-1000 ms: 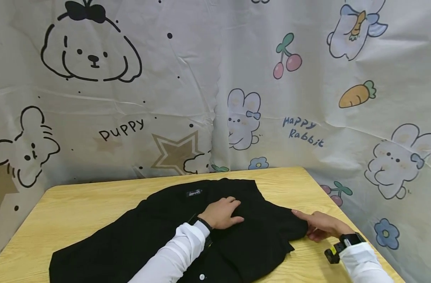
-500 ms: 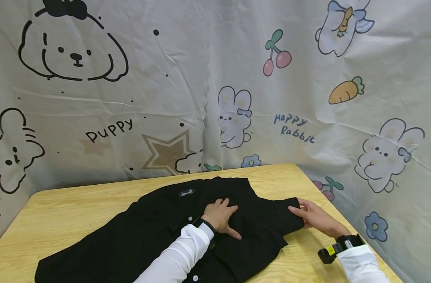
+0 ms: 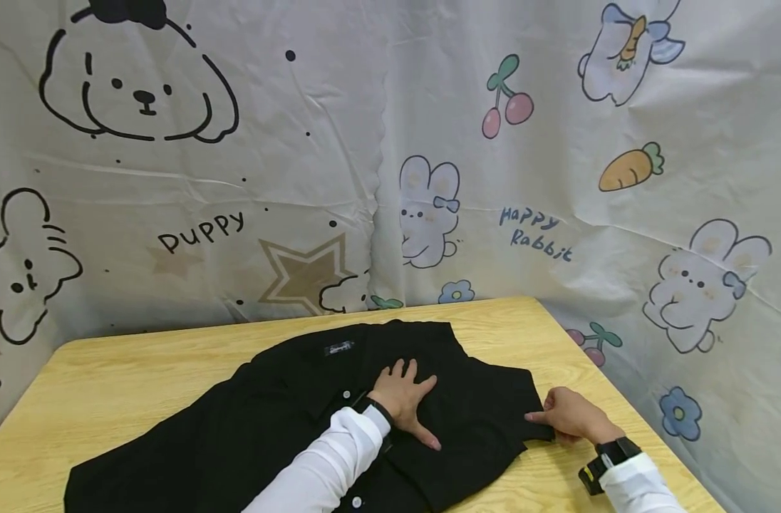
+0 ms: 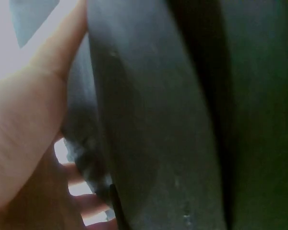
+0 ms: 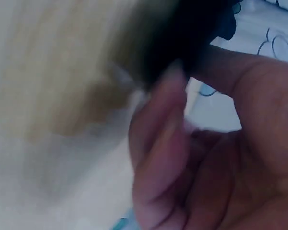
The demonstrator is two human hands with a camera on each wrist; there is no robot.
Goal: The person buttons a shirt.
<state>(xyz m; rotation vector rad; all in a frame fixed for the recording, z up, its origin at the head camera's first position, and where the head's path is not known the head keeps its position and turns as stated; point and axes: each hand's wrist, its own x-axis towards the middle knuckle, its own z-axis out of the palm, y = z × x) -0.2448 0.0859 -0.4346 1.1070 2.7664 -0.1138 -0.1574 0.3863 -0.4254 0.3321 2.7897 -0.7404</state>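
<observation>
A black shirt [image 3: 256, 427] with white buttons and a small label [image 3: 339, 348] lies spread over the table, its lower left part running out of the head view. My left hand [image 3: 403, 399] rests on the upper part of the shirt, fingers straight and spread. Dark cloth fills most of the left wrist view beside that hand's thumb [image 4: 48, 62]. At the right, my right hand [image 3: 573, 413] pinches the end of the short sleeve [image 3: 509, 399] near its lower corner. The right wrist view is blurred, but shows thumb and curled fingers [image 5: 158, 143] at the dark cloth.
The light wooden table [image 3: 140, 363] has its right edge close beside my right hand. Behind it hangs a pale curtain [image 3: 339, 164] printed with cartoon puppies, rabbits and fruit. Each wrist wears a dark strap, with a camera [image 3: 592, 476] on the right one.
My right hand has shifted from the sleeve end's upper corner down to its lower corner, and the sleeve end now lies lower. The left hand has spread its fingers and stays on the shirt.
</observation>
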